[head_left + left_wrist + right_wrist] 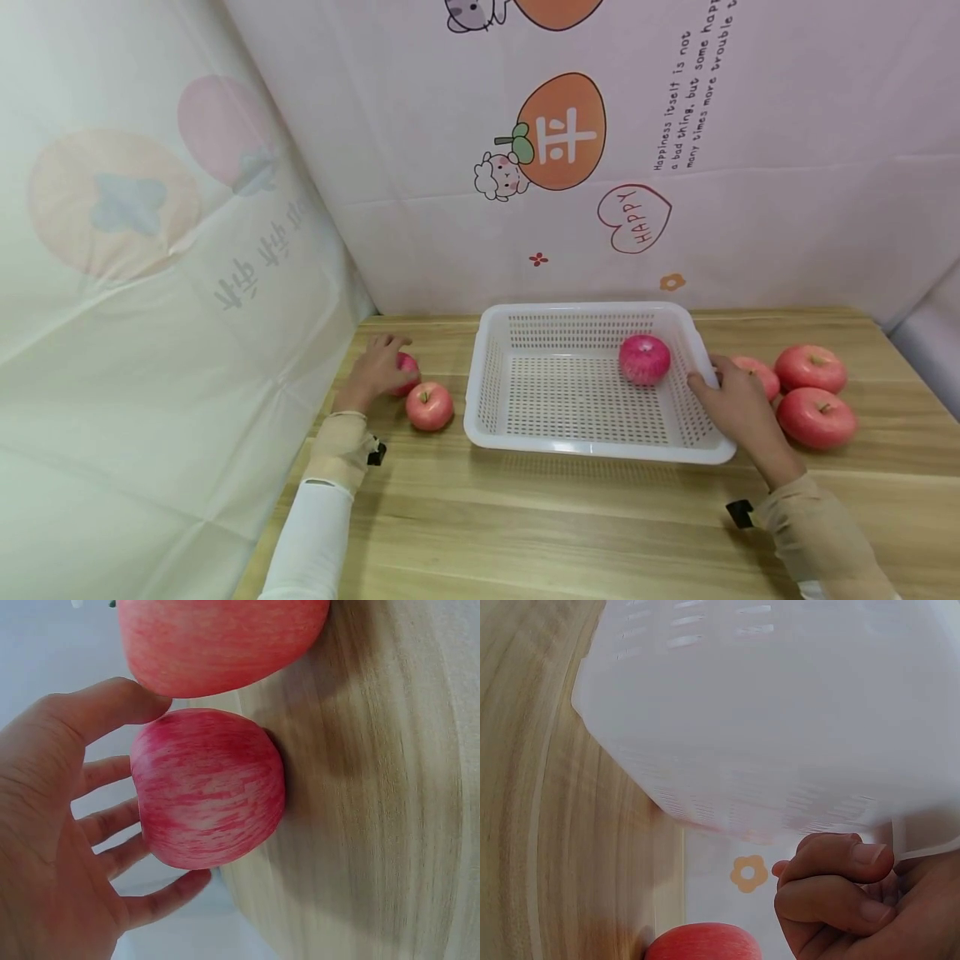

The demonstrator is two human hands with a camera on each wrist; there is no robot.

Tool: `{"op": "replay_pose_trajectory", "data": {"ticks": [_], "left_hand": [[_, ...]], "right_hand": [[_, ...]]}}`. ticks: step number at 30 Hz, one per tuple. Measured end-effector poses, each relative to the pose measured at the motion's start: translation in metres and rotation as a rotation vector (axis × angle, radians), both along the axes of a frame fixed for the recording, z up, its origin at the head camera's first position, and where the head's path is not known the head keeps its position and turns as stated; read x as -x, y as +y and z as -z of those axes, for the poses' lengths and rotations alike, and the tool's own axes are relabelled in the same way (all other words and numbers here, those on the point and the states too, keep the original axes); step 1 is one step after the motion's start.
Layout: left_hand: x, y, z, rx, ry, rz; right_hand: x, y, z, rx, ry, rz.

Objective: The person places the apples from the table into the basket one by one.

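My left hand [378, 367] is at a dark pink apple [407, 373] on the left of the table. In the left wrist view, its thumb and fingers curve round this streaked apple [210, 791], with the thumb tip at its edge and some fingertips hidden behind it. A lighter red apple [429, 407] sits right beside it. My right hand [742, 408] grips the right rim of a white plastic basket [592, 450], its fingers curled under the edge in the right wrist view. One bright pink apple [644, 359] lies inside the basket, towards the right.
Right of the basket are three more apples, one partly behind my right hand [757, 375], one at the back [810, 368] and one in front [816, 418]. A printed cloth [450, 233] hangs behind the wooden table [525, 525], and another cloth [150, 375] along its left.
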State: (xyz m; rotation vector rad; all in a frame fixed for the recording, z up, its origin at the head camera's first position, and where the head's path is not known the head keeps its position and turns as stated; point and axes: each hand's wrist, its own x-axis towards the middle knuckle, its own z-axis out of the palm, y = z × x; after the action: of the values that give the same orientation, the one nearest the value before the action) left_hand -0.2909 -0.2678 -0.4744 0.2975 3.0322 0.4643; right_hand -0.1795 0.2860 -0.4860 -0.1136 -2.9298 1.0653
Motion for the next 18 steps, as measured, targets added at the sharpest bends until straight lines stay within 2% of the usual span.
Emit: {"op": "replay_pose_trajectory", "data": {"ticks": [5,18], "left_hand": [[-0.0014,-0.0004,0.0029,-0.009,-0.034,-0.010],[-0.0058,-0.0027,0.0035,-0.017,-0.055,-0.015]], "right_hand": [[0.0006,0.0005,-0.0001,0.001,0.001,0.005],[-0.0026,-0.0008,-0.0028,0.008,-0.001,-0.001]]}}
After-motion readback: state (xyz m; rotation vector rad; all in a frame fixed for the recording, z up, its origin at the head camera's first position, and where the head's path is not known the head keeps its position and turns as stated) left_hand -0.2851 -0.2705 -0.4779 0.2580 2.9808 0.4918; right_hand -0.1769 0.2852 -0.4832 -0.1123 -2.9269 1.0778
